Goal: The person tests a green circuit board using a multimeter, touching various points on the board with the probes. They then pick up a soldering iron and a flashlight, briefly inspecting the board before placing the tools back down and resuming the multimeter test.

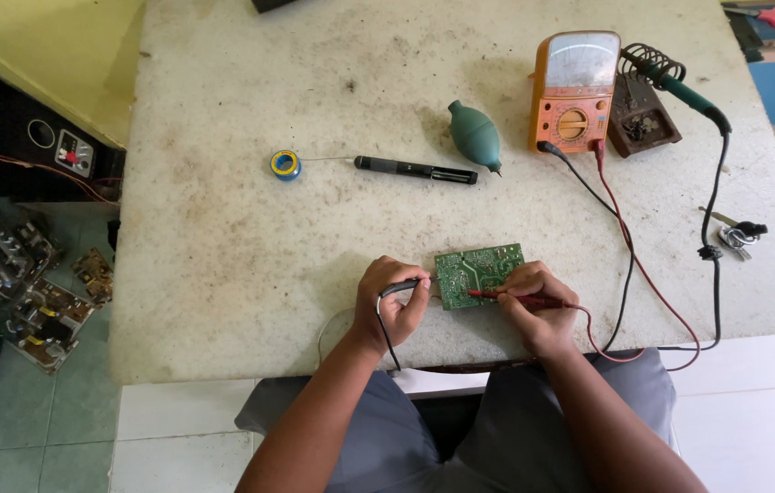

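Gripping: left hand (pixel 391 299) has its fingers curled tight around the black probe (pixel 400 288), whose tip meets the left edge of the green circuit board (pixel 479 275).
Right hand: right hand (pixel 533 306) pinches the red probe (pixel 508 296) between thumb and fingers, pen-style, with the tip touching the board's lower middle.
Board position: flat on the stone table (pixel 250 246), near its front edge, between both hands.
Board axis: long side runs left to right, slightly tilted up at the right.
Probe axes: red probe lies nearly level, pointing left; black probe points right.
Leads: red and black wires run back to the orange meter (pixel 574 89).
Room: open tabletop lies left of the hands; the table's front edge sits just below the wrists.
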